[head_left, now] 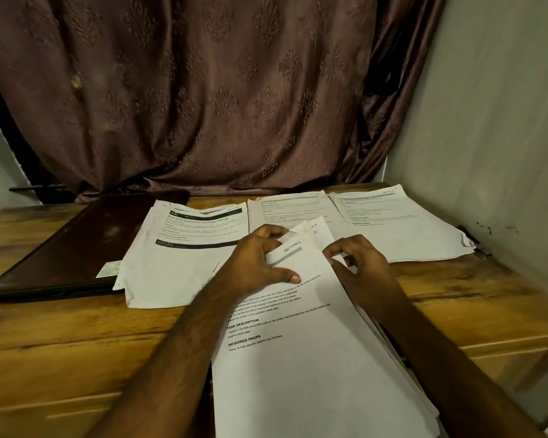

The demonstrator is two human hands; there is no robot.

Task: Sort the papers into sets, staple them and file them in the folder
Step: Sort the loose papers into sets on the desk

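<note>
Papers (pixel 314 358) stacked on the counter (pixel 60 343), top corners pinched by left hand (pixel 260 263) and right hand (pixel 361 263).

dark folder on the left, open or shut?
Shut. The folder lies flat on the table, cover down, no papers showing inside; one paper pile overlaps its right edge.

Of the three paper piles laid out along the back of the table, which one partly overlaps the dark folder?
The leftmost pile, with the black header bars: its left edge lies over the dark folder. The middle pile and right pile rest on the table only.
</note>
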